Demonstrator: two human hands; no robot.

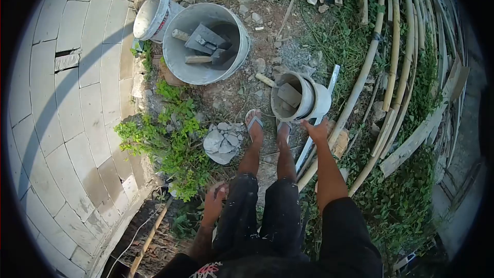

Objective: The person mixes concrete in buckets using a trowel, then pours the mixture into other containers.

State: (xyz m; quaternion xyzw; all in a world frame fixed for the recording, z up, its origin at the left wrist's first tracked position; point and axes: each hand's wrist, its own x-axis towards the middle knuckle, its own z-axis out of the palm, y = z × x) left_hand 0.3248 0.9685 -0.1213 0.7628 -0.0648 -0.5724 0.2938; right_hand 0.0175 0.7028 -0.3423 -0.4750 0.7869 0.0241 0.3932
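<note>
My right hand point(316, 129) grips the lower edge of a small cement-stained bucket point(322, 101), which appears nested with another small bucket point(278, 114). Inside the front one lies a trowel point(289, 94), its wooden handle point(265, 80) sticking out over the rim. Part of my grip is hidden against the bucket. Beside my left thigh hangs my left hand point(214, 202), its fingers loosely bent and apart, with nothing visible in them. A large grey bucket point(177, 67) stands farther off, holding trowels point(206, 40) and other flat tools.
A white bucket point(149, 18) leans beside the large one. Broken stones point(222, 143) are heaped near my feet. Long bamboo poles point(363, 80) and a metal straightedge point(333, 80) lie to the right. A block wall point(77, 113) borders the left, with leafy plants point(164, 139) along it.
</note>
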